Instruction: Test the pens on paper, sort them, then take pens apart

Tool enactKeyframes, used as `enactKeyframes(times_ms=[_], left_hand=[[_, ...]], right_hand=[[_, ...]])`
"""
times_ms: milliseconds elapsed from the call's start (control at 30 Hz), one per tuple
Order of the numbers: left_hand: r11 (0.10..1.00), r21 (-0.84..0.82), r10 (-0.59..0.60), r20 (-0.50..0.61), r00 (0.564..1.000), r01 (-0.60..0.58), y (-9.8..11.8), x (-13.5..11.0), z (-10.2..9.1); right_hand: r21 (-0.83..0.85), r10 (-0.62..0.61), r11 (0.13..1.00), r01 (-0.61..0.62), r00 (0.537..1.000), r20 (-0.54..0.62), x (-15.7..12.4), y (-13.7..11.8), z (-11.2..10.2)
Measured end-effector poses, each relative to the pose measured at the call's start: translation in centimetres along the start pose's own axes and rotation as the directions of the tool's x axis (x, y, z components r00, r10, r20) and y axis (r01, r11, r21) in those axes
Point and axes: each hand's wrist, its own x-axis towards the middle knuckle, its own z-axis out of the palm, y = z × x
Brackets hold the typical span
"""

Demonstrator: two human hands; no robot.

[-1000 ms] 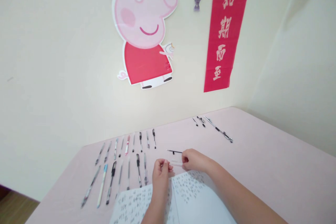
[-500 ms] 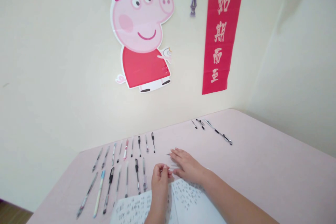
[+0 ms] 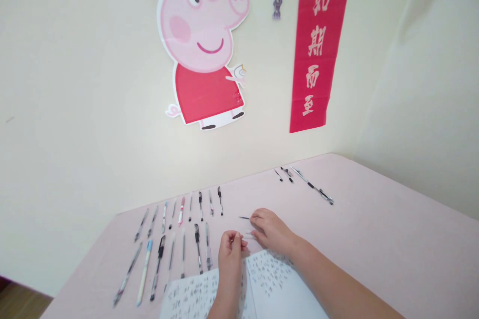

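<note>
My left hand (image 3: 229, 249) is closed in a pinch over the open notebook (image 3: 277, 289), gripping the end of a pale, clear pen barrel (image 3: 248, 236) that points right. My right hand (image 3: 272, 232) rests on the pink table (image 3: 374, 239) just beyond it. Its fingers are gathered on a thin black refill (image 3: 244, 218), whose tip pokes out to the left of the fingertips. The two hands are a few centimetres apart.
Two rows of several pens (image 3: 175, 239) lie side by side left of my hands. A few more pens and parts (image 3: 310, 185) lie at the far right near the wall. A cartoon pig sticker (image 3: 204, 45) and a red banner (image 3: 318, 45) hang on the wall.
My right hand let go of the clear barrel, reached forward flat over the black refill, and has now drawn its fingers together on it. My left hand stayed in place.
</note>
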Motion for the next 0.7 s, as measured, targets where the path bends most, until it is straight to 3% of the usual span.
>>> enactKeyframes(times_ms=[367,600,700], left_hand=[[0.999,0.03,0.022,-0.003,1.0,-0.022,0.0,0.0,-0.1],[0.999,0.005,0.033,0.025,0.999,-0.033,-0.5,0.1,-0.2],[0.999,0.013,0.037,0.027,0.999,-0.038,-0.8,0.4,-0.2]], right_hand=[[0.034,0.074,0.997,-0.073,0.997,-0.036,-0.1,0.5,-0.1],[0.111,-0.063,0.993,0.046,0.985,0.158,-0.7,0.0,0.2],[0.121,-0.089,0.99,0.072,0.986,0.142,-0.5,0.2,0.9]])
